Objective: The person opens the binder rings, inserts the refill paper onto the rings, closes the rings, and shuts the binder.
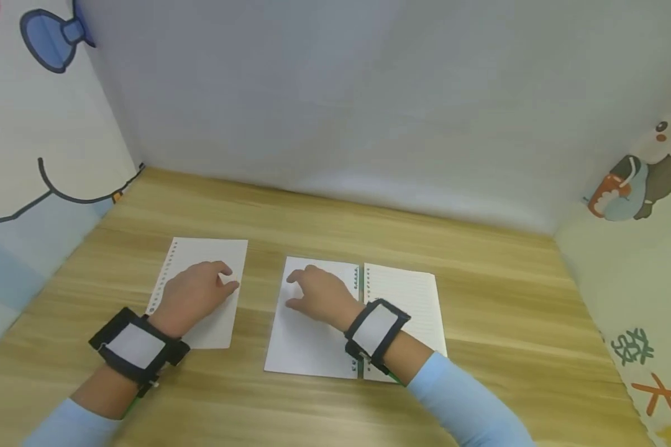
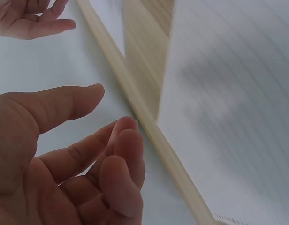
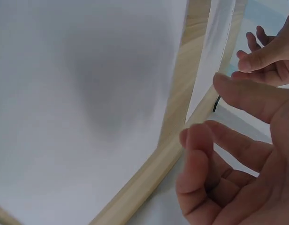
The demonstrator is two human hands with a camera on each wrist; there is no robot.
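Nearest to us, two pale blue sleeves (image 1: 470,403) reach in over the near part of a wood-grain tabletop (image 1: 514,323), each wrist wearing a black band (image 1: 376,332) with a white panel. The left hand (image 1: 192,295) hovers above a loose sheet (image 1: 215,329), its fingers loosely bent, thumb apart from them, with nothing in its hold. The right hand (image 1: 324,295) hovers likewise over an open notebook (image 1: 307,347), thumb and fingers parted, holding nothing.

The sheet lies flat toward the tabletop's left edge, with a row of holes down its left side; the left wrist view shows faint ruled lines. The notebook lies to its right, just beside it but apart, nearer the middle of the tabletop. Its left side is plain white, its right page is lined, and a ring binding (image 1: 357,279) runs between them.

We judge the paper work to be at a pause between grips; handling either piece calls for lowering a hand and pinching an edge. We see no containers.

Beyond the tabletop's far edge rises a grey-white wall (image 1: 341,112), with cartoon drawings (image 1: 617,192) on the side walls.
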